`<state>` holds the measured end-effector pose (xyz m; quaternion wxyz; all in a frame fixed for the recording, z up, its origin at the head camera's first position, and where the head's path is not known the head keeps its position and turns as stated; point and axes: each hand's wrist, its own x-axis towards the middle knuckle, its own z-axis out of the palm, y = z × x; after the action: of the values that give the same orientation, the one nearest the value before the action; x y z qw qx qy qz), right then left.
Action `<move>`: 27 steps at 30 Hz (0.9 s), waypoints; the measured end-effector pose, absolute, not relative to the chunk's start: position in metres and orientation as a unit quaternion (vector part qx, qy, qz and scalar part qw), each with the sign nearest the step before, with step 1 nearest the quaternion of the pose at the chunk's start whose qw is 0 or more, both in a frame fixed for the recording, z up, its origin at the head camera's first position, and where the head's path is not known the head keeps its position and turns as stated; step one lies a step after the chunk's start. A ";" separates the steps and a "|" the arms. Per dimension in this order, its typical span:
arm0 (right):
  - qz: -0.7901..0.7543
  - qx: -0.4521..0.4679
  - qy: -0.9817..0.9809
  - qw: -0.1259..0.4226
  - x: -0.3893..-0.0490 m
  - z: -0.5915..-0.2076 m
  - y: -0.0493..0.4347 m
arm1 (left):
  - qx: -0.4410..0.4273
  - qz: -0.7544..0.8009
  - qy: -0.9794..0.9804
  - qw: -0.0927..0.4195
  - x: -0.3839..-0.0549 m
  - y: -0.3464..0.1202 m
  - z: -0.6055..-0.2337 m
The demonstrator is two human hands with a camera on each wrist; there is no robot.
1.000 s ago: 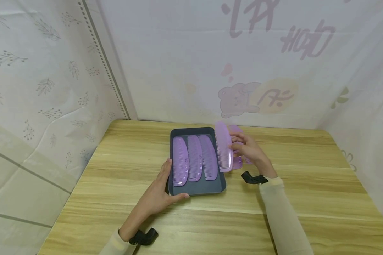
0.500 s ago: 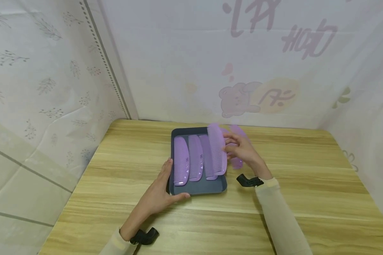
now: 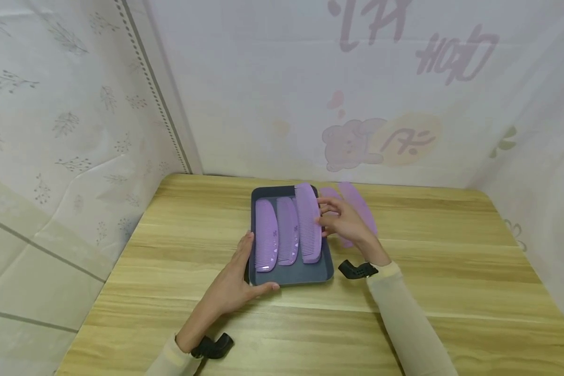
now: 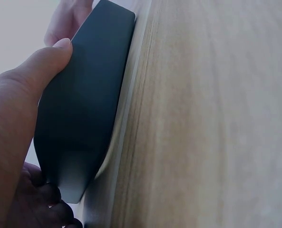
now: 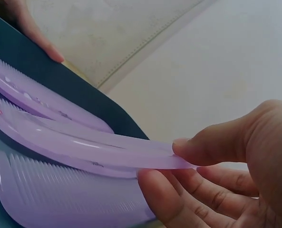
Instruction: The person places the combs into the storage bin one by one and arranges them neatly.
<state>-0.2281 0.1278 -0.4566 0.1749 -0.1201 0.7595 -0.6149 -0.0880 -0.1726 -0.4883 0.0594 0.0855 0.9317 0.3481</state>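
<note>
A dark blue-grey tray (image 3: 305,274) stands on the table with purple combs (image 3: 265,235) lying side by side in it. My left hand (image 3: 227,287) braces its near left corner, fingers straight along the side and thumb against the front wall (image 4: 79,109). Between thumb and fingers, my right hand (image 3: 345,222) pinches another purple comb (image 3: 307,222) by its spine, over the tray's right part. This comb covers most of the rightmost comb beneath it in the head view. In the right wrist view the held comb (image 5: 83,142) slants across the combs in the tray.
Two more purple combs (image 3: 359,203) lie on the wood-grain table (image 3: 451,250) right of the tray, partly behind my right hand. Printed cloth (image 3: 263,104) hangs behind the table's far edge and along both sides.
My right hand has carried its comb leftward from beyond the tray's right rim to over the rightmost comb. The left hand stays at the tray's corner.
</note>
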 end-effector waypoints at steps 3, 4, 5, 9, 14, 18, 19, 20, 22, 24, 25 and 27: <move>-0.613 -0.118 0.762 0.173 -0.226 -0.455 0.125 | 0.085 0.346 0.932 0.064 -0.089 -0.171 -0.489; -0.613 -0.118 0.762 0.174 -0.225 -0.455 0.124 | 0.085 0.346 0.932 0.065 -0.089 -0.171 -0.488; -0.613 -0.117 0.762 0.175 -0.225 -0.454 0.123 | 0.085 0.346 0.932 0.066 -0.089 -0.171 -0.489; -0.608 -0.113 0.763 0.189 -0.222 -0.451 0.116 | 0.082 0.347 0.932 0.067 -0.089 -0.171 -0.489; -0.599 -0.108 0.768 0.200 -0.222 -0.451 0.106 | 0.085 0.347 0.932 0.064 -0.089 -0.172 -0.489; -0.596 -0.105 0.771 0.201 -0.223 -0.453 0.099 | 0.087 0.351 0.930 0.062 -0.088 -0.173 -0.488; -0.595 -0.105 0.771 0.201 -0.223 -0.453 0.098 | 0.087 0.352 0.930 0.062 -0.088 -0.173 -0.488; -0.594 -0.104 0.772 0.202 -0.223 -0.453 0.096 | 0.088 0.353 0.929 0.062 -0.088 -0.173 -0.488; -0.591 -0.105 0.773 0.205 -0.224 -0.452 0.093 | 0.088 0.353 0.930 0.062 -0.088 -0.174 -0.488; -0.591 -0.107 0.772 0.210 -0.223 -0.451 0.091 | 0.088 0.351 0.930 0.061 -0.088 -0.174 -0.488; -0.591 -0.107 0.771 0.213 -0.223 -0.451 0.090 | 0.088 0.351 0.930 0.060 -0.088 -0.174 -0.488; -0.591 -0.108 0.770 0.217 -0.223 -0.450 0.090 | 0.089 0.350 0.930 0.060 -0.088 -0.174 -0.488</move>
<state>-0.2226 0.0897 -0.4495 0.2165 -0.1076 0.7696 -0.5910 -0.0876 -0.1743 -0.4882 0.0596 0.0893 0.9304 0.3504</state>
